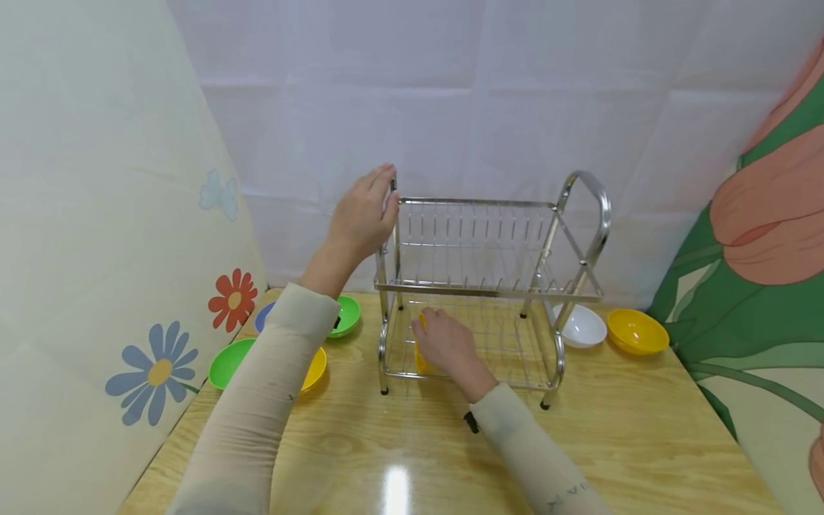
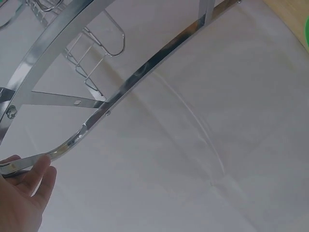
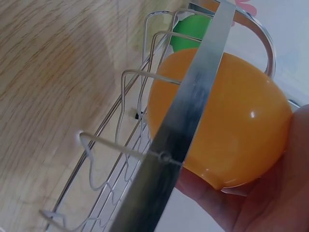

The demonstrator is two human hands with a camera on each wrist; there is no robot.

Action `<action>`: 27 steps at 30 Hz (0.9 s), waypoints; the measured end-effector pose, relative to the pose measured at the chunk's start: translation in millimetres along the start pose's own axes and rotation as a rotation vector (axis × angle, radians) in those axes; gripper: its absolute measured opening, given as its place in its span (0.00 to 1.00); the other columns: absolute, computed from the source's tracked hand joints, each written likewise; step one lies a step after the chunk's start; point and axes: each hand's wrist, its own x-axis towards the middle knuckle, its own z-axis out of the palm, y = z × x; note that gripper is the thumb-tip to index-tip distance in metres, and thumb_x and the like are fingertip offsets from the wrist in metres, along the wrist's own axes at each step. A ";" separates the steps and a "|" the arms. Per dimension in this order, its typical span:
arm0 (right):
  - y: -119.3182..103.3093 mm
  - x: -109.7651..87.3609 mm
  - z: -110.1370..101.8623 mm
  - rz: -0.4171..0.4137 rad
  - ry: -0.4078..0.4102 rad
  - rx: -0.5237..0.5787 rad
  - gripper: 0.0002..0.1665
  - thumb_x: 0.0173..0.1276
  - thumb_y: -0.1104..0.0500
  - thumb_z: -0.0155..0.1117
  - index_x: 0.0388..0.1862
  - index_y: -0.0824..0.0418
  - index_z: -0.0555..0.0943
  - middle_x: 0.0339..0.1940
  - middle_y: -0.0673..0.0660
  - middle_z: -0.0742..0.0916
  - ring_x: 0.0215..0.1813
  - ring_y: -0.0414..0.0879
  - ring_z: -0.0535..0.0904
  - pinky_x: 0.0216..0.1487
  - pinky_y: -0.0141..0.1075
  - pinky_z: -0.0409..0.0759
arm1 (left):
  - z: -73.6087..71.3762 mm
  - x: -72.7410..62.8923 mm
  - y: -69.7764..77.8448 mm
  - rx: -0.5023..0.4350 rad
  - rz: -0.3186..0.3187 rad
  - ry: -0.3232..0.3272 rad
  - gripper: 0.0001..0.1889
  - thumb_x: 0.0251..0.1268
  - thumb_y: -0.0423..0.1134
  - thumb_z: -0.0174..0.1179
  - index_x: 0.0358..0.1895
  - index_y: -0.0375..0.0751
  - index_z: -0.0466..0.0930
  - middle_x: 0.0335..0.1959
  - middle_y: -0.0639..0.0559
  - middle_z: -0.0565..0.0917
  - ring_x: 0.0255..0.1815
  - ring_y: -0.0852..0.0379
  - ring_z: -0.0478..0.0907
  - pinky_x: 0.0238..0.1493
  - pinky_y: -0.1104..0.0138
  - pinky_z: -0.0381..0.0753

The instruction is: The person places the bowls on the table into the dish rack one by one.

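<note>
A two-tier chrome dish rack (image 1: 489, 292) stands on the wooden table. At its upper left, my left hand (image 1: 363, 211) holds the curved side handle; in the left wrist view the fingers and thumb of that hand (image 2: 29, 193) are around the metal bar. My right hand (image 1: 444, 343) reaches into the lower tier and grips a yellow bowl (image 1: 423, 360) by its edge. Seen from the right wrist, this bowl (image 3: 246, 121) is tipped on its side behind a flat metal bar, among the wire dividers. In the head view the hand hides much of it.
Left of the rack are a green bowl (image 1: 230, 363), a yellow bowl (image 1: 317, 369), another green bowl (image 1: 350, 315) and a blue one (image 1: 262, 315), partly behind my left sleeve. A white bowl (image 1: 584, 327) and a yellow bowl (image 1: 637, 332) sit to the right. White cloth (image 1: 438, 93) hangs behind.
</note>
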 end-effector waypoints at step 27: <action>-16.8 13.9 13.5 0.072 -0.082 0.009 0.34 0.83 0.41 0.38 0.55 0.70 0.76 0.41 0.63 0.81 0.33 0.54 0.78 0.32 0.45 0.81 | 4.5 -2.6 -1.0 -0.054 0.031 0.091 0.25 0.81 0.43 0.41 0.72 0.32 0.68 0.74 0.41 0.71 0.74 0.43 0.68 0.77 0.58 0.62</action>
